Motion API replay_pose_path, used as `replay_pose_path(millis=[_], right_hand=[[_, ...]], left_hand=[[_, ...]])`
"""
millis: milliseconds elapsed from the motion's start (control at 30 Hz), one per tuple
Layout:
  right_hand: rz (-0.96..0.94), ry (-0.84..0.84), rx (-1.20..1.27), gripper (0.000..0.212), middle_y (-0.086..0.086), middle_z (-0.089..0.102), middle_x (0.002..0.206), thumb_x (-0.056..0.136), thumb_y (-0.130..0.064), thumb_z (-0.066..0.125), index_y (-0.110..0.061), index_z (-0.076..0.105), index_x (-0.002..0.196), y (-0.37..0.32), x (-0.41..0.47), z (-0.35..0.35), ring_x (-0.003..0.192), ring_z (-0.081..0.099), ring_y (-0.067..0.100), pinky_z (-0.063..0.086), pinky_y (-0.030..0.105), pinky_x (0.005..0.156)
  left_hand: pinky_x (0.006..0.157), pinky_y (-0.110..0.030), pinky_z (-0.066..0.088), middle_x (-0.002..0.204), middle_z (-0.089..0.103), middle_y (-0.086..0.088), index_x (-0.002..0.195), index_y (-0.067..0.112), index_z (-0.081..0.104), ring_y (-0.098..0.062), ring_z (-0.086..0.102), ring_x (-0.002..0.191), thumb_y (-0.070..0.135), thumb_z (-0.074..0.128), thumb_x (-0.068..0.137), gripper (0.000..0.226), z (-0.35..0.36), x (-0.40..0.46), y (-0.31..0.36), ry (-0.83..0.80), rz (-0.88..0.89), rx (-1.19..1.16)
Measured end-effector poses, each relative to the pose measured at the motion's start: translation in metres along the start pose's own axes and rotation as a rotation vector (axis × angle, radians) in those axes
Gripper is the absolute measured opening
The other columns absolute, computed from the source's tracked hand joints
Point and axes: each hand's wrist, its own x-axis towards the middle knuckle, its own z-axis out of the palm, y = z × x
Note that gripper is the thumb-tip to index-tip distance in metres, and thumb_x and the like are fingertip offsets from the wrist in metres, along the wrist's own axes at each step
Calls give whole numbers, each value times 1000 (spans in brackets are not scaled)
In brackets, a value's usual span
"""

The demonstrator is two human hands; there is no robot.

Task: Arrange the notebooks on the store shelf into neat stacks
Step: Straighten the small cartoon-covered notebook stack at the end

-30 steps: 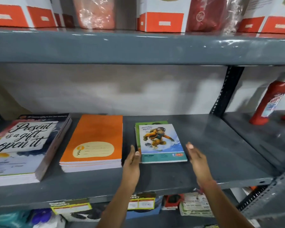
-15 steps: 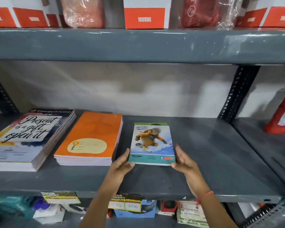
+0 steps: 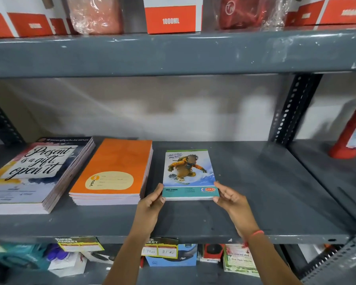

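Three piles of notebooks lie on the grey metal shelf in the head view. At the left sits a thick stack with a lettered "Present is a gift, open it" cover; just beside it is a stack of plain orange notebooks. To the right of these, apart from them, lies a small stack of snowboarder-cover notebooks with a teal band along the near edge. The left hand pinches this small stack's near left corner, thumb on the cover. The right hand grips the near right corner the same way, a red thread band on its wrist. A red plastic bottle stands on the neighbouring shelf at the far right.
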Motion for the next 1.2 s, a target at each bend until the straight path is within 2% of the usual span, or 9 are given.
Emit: replay_pose_path(millis=[167, 233, 333, 433, 633, 733, 800, 933, 1200], right_hand=[[-2, 47, 8, 46, 12, 60, 128, 85, 9, 58, -1, 53, 129, -2, -1, 4, 108, 59, 19, 52, 2, 72], [-4, 62, 18, 45, 12, 61, 126, 85, 10, 58, 0, 53, 129, -3, 0, 4, 106, 59, 19, 52, 3, 74], [1, 92, 48, 44, 11, 62, 122, 84, 10, 58, 1, 55, 127, -4, 0, 6, 104, 59, 20, 52, 4, 75], [5, 125, 73, 42, 9, 62, 118, 83, 11, 59, 3, 57, 124, -4, 0, 8, 100, 61, 19, 52, 2, 66], [13, 185, 99, 38, 4, 68, 107, 81, 9, 62, 1, 62, 118, -2, 3, 10, 81, 65, 1, 50, 1, 61], [17, 214, 102, 36, 6, 70, 107, 82, 7, 63, -2, 64, 116, -2, 3, 11, 85, 66, 11, 51, 2, 64], [17, 227, 101, 35, 7, 70, 107, 82, 7, 63, -3, 64, 116, -3, 3, 12, 87, 66, 14, 52, 2, 67], [11, 234, 90, 36, 5, 69, 104, 82, 6, 63, -2, 63, 117, -3, 3, 13, 81, 65, 7, 53, 3, 69], [23, 259, 88, 36, 4, 69, 102, 82, 6, 64, -3, 64, 116, -3, 4, 13, 82, 65, 10, 53, 4, 68]], left_hand=[[84, -2, 37, 101, 58, 17, 130, 14, 47, -4, 54, 93, 6, 52, 88, 43, 5, 1, 0, 47, -4, -36], [84, -4, 39, 99, 59, 17, 128, 12, 49, -3, 55, 92, 5, 52, 87, 42, 6, 1, 1, 68, -11, -60], [84, -11, 45, 98, 61, 12, 126, 10, 52, -3, 56, 90, 5, 53, 87, 39, 8, 4, 1, 109, -21, -85], [89, -21, 46, 105, 63, 2, 123, 7, 54, -4, 57, 88, 4, 55, 86, 37, 11, 6, 1, 154, -29, -113], [99, -36, 46, 106, 63, -3, 117, 8, 59, -14, 56, 99, 3, 56, 85, 33, 15, 8, -1, 216, -44, -141], [100, -40, 44, 99, 64, 1, 116, 8, 60, -14, 55, 100, 3, 57, 84, 33, 16, 8, -1, 226, -49, -145], [98, -39, 45, 96, 63, 3, 116, 8, 61, -13, 55, 98, 3, 58, 84, 32, 16, 8, -1, 232, -48, -147], [82, -21, 48, 105, 63, -3, 115, 11, 62, -12, 54, 98, 5, 58, 84, 32, 18, 9, -2, 249, -38, -134], [78, -19, 48, 101, 63, 2, 112, 13, 64, -15, 53, 101, 6, 59, 83, 29, 20, 11, -3, 292, -70, -147]])
